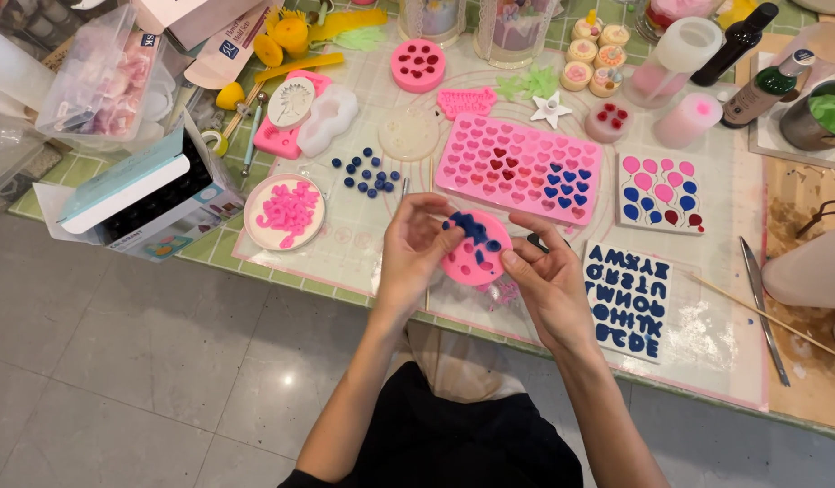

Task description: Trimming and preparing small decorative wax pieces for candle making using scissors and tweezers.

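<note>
Bare mat (363, 237) between blue beads (367, 172) and heart mould (520, 170)

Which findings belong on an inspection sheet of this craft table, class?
Surface: translucent mat over a green checked cloth.
Job's things: small round pink mould holding dark blue pieces, held above the table edge.
Clutter: heart mould, letter mould, balloon mould, loose blue balls, dish of pink shapes, bottles, open box.
Fingers: left hand and right hand both grip the mould.
Cables: nothing seen.
Surroundings: grey tiled floor.
</note>
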